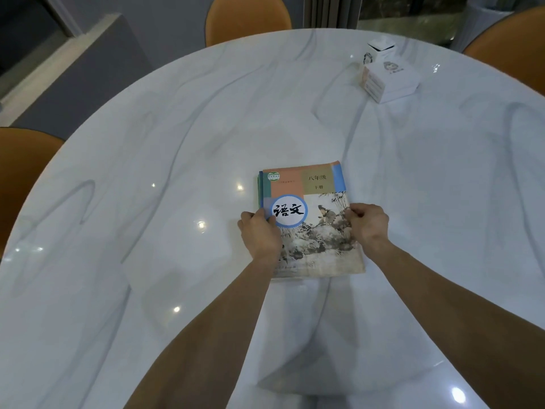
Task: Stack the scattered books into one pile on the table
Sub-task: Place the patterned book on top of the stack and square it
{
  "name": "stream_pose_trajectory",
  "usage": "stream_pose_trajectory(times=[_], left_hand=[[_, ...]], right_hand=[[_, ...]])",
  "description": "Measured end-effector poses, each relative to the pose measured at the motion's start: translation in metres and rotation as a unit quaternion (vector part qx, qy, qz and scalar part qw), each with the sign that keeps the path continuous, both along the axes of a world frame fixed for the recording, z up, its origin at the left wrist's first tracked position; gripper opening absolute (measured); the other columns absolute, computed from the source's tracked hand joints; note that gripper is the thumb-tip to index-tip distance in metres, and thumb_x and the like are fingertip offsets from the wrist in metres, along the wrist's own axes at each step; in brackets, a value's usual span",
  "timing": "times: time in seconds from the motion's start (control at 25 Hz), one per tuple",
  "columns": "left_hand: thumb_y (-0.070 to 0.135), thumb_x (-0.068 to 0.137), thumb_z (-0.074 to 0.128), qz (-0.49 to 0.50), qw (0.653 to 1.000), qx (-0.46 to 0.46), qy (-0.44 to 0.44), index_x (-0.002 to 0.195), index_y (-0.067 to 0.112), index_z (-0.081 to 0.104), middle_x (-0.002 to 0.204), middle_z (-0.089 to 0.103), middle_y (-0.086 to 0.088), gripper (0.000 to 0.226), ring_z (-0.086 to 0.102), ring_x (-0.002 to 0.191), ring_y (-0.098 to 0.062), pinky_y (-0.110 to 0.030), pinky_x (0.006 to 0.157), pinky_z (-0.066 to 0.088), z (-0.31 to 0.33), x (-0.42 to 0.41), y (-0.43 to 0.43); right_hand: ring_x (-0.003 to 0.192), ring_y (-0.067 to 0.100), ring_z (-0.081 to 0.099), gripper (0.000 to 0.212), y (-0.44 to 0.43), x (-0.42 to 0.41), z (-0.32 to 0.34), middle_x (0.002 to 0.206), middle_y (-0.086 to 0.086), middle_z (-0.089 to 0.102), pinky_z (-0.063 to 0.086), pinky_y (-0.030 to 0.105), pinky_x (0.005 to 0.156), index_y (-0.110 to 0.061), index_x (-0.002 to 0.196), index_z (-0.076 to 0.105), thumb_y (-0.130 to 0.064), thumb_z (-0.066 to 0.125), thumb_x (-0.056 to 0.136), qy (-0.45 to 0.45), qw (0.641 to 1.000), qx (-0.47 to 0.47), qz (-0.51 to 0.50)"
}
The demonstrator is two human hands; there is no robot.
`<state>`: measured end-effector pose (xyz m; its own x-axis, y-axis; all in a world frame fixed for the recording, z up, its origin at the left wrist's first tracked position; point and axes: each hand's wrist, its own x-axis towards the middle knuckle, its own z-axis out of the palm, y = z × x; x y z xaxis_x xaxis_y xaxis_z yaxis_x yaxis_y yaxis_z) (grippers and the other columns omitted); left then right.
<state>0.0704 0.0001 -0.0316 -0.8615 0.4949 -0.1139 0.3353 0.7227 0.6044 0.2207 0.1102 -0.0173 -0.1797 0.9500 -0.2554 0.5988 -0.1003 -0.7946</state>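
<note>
Marble-look white bench [147, 202], glossy, grey veining, ceiling lights reflected. Near edge: two bare forearms reach fwd to the pile.

Left hand [261, 233] curled over the pile's left edge, thumb on the cover, fingers wrapped round the side. Right hand [367, 224] likewise closed on the right edge, fingertips pinching cover and edge. Both hands grip the pile of books [306, 222]; it lies flat on the bench, approx centre, just ahead of the person.

Progress, judged: stacking looks essentially done. No loose books visible elsewhere on the bench. Edges of lower books show at the left side and near edge, slightly offset, so what remains is prob. squaring up and letting go. No. of books in pile: cannot tell.

Top book [312, 187]: soft cover, orange/blue/tan blocks, white disc w/ black characters, ink-style landscape below. Corners a bit worn.

Further off, right: white boxes [389, 78], well apart from pile. Beyond: orange chairs [247, 19] round the far rim.
</note>
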Motion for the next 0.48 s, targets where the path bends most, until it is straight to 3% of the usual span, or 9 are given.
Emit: stream_pose_trajectory(times=[0.16,0.36,0.48], left_hand=[[0.008,0.094,0.05,0.023,0.999,0.027,-0.007,0.097,-0.004,0.064,0.11,0.053,-0.02,0.02,0.053,0.101,-0.036,-0.035,0.083,0.045,-0.004,0.0,0.001],[0.009,0.095,0.049,0.039,0.998,0.022,-0.038,0.105,-0.004,0.064,0.113,0.053,-0.022,0.022,0.052,0.103,-0.037,-0.037,0.087,0.044,-0.003,-0.001,0.003],[0.012,0.096,0.048,0.045,0.997,0.013,-0.06,0.109,-0.003,0.063,0.115,0.052,-0.022,0.025,0.052,0.105,-0.037,-0.039,0.088,0.045,0.0,-0.001,0.002]], right_hand=[[0.1,0.04,0.064,0.02,0.001,-0.009,-0.004,0.102,0.027,0.071,0.051,0.038,0.093,0.007,0.099,0.069,-0.002,0.054,0.091,-0.003,1.0,0.004,0.002],[0.107,0.044,0.061,0.022,0.001,-0.014,-0.007,0.108,0.033,0.067,0.05,0.046,0.098,0.014,0.1,0.066,0.0,0.052,0.092,-0.008,1.0,-0.012,-0.023],[0.107,0.043,0.061,0.022,0.004,-0.014,-0.005,0.109,0.032,0.067,0.05,0.043,0.098,0.013,0.102,0.066,-0.001,0.052,0.092,-0.02,1.0,-0.017,-0.017]])
